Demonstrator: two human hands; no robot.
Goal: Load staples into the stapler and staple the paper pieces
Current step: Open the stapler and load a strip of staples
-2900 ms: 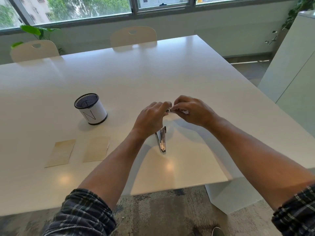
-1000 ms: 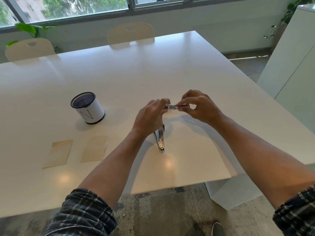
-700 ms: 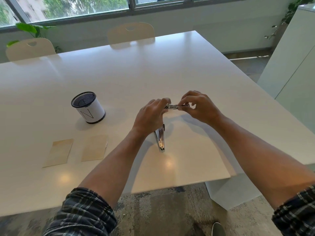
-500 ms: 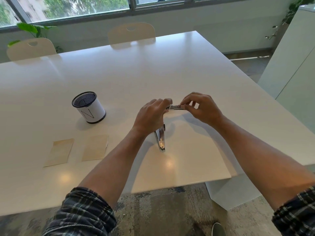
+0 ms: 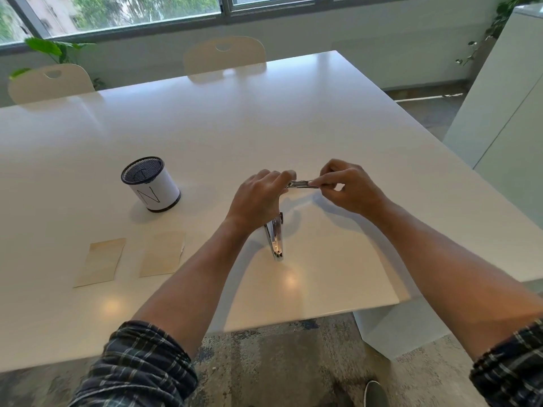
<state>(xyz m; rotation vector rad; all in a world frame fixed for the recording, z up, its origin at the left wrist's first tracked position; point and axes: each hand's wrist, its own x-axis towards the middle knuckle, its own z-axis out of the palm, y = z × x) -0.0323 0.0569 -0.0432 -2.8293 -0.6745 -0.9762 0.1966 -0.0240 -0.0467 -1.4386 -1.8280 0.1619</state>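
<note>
Stapler (image 5: 276,236) stood swung open on the table (image 5: 293,121), its base pointing toward the person. His left hand (image 5: 258,198) gripped the raised metal arm; his right hand (image 5: 346,186) pinched its far end. Rigid, light, slick steel: best held by the sides.

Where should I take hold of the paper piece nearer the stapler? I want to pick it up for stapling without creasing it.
Pinch the tan rectangular paper piece at its right edge, coming from the right side. It lies flat on the white table, so only an edge can be lifted. That edge faces the metal stapler, and the second tan piece lies apart on its left.
</note>
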